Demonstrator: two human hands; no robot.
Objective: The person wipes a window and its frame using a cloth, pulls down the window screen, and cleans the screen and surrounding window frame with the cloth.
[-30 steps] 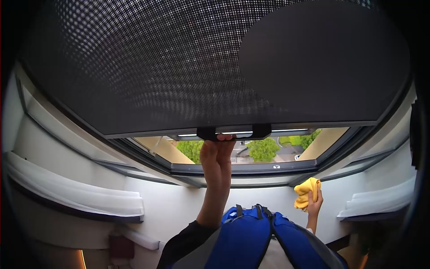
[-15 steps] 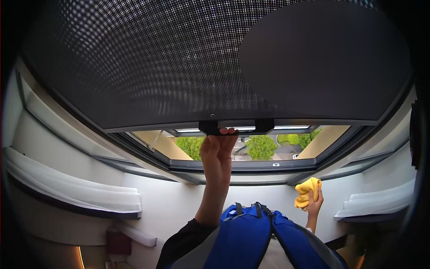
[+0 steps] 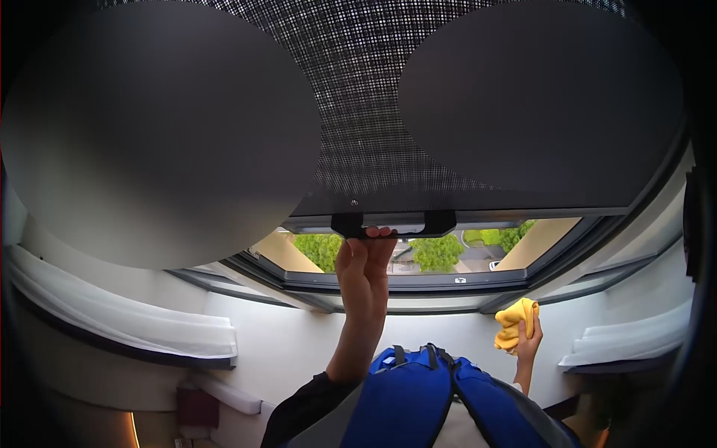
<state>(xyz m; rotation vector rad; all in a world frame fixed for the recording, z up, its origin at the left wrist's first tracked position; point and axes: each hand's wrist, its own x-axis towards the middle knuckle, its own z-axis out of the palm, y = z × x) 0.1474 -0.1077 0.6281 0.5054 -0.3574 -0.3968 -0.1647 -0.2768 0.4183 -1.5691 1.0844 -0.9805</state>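
My left hand (image 3: 364, 280) reaches up with its fingers curled around the black handle (image 3: 441, 223) on the lower edge of a dark mesh screen (image 3: 366, 97). The screen spans the upper part of the head view, and two blurred ovals hide much of it. Below the handle, a strip of the window (image 3: 418, 254) stays uncovered. At the lower right, my right hand (image 3: 529, 342) is closed on a bunched yellow cloth (image 3: 514, 325), held apart from the screen and near the white wall.
Dark window frame (image 3: 403, 282) runs under the opening, with trees and a street outside. White curtains (image 3: 149, 321) hang at the left and more (image 3: 635, 336) at the right. A blue and grey vest (image 3: 403, 403) covers my body. A dark red object (image 3: 198, 407) is at lower left.
The screen's lower edge and handle have come down slightly with my left hand, narrowing the uncovered strip of window. The right hand and cloth have barely shifted. A blurred oval now covers the upper left.
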